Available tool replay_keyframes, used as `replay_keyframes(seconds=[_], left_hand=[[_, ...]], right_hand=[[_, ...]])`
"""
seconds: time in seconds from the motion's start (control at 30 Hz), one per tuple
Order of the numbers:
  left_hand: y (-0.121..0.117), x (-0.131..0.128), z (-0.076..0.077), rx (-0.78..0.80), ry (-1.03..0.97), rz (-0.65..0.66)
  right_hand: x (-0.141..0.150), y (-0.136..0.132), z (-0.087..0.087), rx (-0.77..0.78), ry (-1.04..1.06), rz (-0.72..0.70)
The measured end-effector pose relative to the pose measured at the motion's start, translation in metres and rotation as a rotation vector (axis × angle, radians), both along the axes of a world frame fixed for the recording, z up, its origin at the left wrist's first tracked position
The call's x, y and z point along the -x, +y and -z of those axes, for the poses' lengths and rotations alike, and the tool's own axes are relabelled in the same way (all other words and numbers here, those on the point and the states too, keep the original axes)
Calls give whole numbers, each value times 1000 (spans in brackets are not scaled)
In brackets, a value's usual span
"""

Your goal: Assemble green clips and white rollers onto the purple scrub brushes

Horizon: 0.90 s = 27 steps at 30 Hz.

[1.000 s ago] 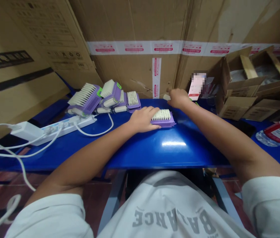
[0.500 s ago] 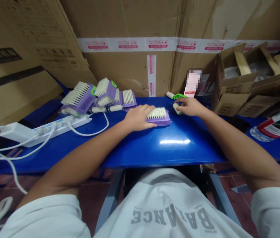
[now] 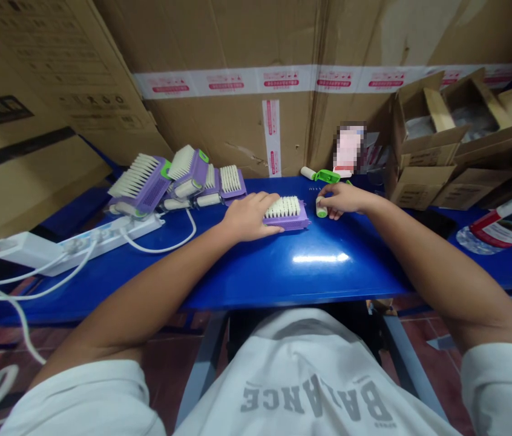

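My left hand (image 3: 247,215) rests on the left end of a purple brush block with white bristles (image 3: 288,212), fingers curled over it on the blue table (image 3: 283,266). Just to its right, my right hand (image 3: 340,198) pinches a small white roller with a green end (image 3: 321,208), held close to the block's right end. A second white roller on a green holder (image 3: 322,175) lies behind my right hand near the cardboard wall.
Several more purple brush blocks (image 3: 178,178) are piled at the back left beside a white power strip (image 3: 78,242) with white cables. Open cardboard boxes (image 3: 446,145) stand at the back right. A plastic-wrapped packet (image 3: 505,227) lies at the right edge. Large cartons form the back wall.
My right hand has drawn back from the wall with a small roller and brought it down beside the brush block. My left hand has stayed on the block.
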State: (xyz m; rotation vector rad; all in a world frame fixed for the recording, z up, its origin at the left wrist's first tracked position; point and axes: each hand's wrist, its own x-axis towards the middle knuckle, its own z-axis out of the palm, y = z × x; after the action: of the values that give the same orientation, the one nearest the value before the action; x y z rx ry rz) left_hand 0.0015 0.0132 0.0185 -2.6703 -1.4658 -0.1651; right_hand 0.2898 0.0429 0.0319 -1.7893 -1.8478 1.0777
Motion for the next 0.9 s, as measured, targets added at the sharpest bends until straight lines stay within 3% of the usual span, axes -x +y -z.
replay_keyframes(seconds=[0.23, 0.4, 0.53, 0.9], left_hand=[[0, 0, 0, 0, 1, 3], [-1, 0, 0, 5, -3, -2], [-1, -1, -1, 4, -1, -4], [-2, -1, -2, 5, 11, -3]], right_hand=[[3, -1, 2, 33, 40, -57], [-8, 1, -2, 55, -4, -297], [-13, 3, -3, -50, -113, -440], [-6, -5, -10, -149, -178, -477]])
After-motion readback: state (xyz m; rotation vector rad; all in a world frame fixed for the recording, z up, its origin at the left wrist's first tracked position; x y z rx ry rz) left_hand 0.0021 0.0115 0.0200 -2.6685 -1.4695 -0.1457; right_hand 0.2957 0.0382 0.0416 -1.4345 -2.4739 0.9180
